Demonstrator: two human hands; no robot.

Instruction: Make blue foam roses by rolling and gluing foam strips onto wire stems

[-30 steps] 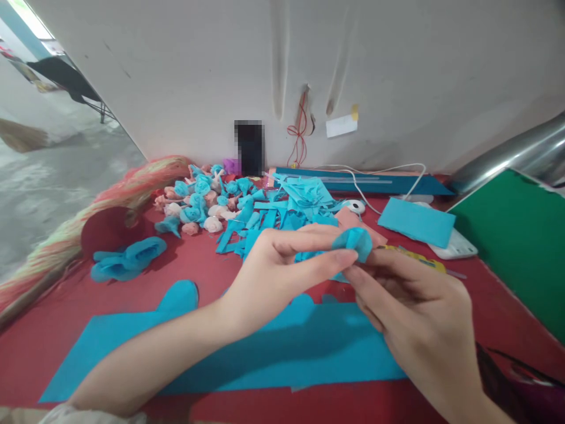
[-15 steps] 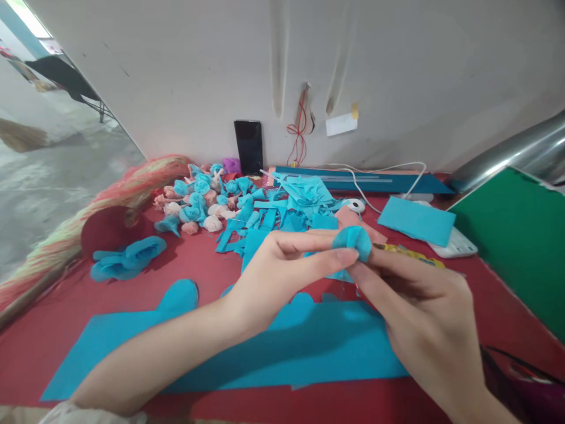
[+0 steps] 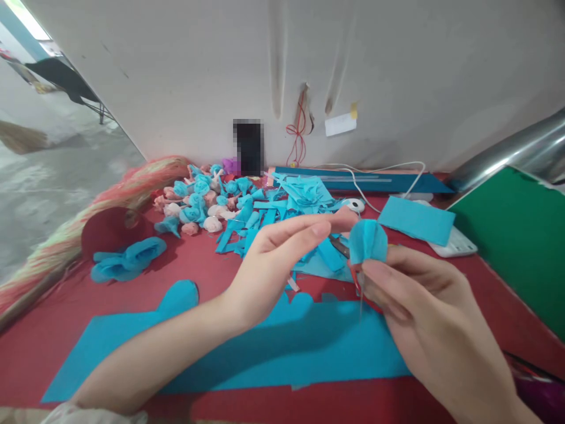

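Note:
My right hand (image 3: pixel 415 294) pinches a small rounded blue crepe paper petal (image 3: pixel 368 240), upright with a crease down its middle. A thin strand hangs below its fingertips. To the left, my left hand (image 3: pixel 282 259) has its fingers stretched out and thumb apart, holding nothing, the fingertips close to the petal's edge. Dark metal blades and a red handle, apparently scissors (image 3: pixel 339 245), show behind the petal; whether my right hand touches them I cannot tell. Under my forearms lies a long blue crepe paper sheet (image 3: pixel 282 353) on the red tabletop (image 3: pixel 247 406).
Blue and pink paper roses (image 3: pixel 198 200) are heaped at the back left, beside blue paper scraps (image 3: pixel 304 200). A larger blue paper flower (image 3: pixel 128 259) lies left. A folded blue piece (image 3: pixel 417 221), white cable (image 3: pixel 362 191) and green board (image 3: pixel 516 247) are right. A dark phone (image 3: pixel 249 147) leans on the wall.
My left hand has let go of the petal and drawn slightly left, its fingers opening. The petal now stands more upright in my right hand, and the blades show more clearly.

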